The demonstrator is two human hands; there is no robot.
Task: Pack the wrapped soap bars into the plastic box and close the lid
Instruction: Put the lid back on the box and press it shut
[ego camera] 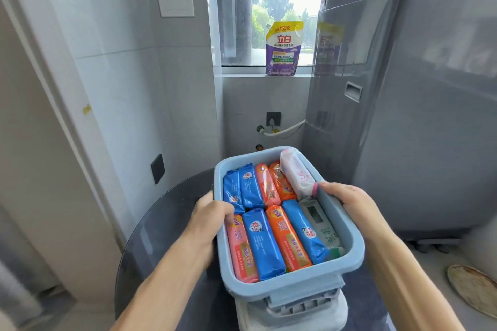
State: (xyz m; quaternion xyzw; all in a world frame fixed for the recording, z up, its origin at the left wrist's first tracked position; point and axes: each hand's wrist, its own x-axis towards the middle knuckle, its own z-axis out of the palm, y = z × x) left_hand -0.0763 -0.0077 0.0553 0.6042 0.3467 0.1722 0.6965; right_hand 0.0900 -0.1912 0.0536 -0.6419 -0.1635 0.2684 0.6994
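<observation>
You hold the blue plastic box (289,281) by its two long walls, over the near part of a dark round glass table (161,223); whether its base rests on anything is hidden.

Left hand (212,219): fingers curled over the left rim, tips dipping inside against the soap wrappers. Right hand (349,203): curled round the right rim, thumb lying along its top beside the white bar's end.

Contents: two rows of wrapped soap bars (269,226), blue, orange and pink, lying flat and tight. A pale green-printed bar (321,224) fills the near right slot. One white wrapped bar (295,177) sits tilted at the far right corner, its far end riding up on the rim.

Step in hand, as I read it: packing is nearly done, closing not yet begun. No lid is on the box. A pale ribbed piece (295,309) shows under the near end; it may be the lid, cannot tell.

Next move calls for: press the white bar down level so nothing stands above the rim, then free a hand for the lid.

Behind: a detergent pouch (283,48) on the window sill, a grey washing machine (376,88) to the right.
</observation>
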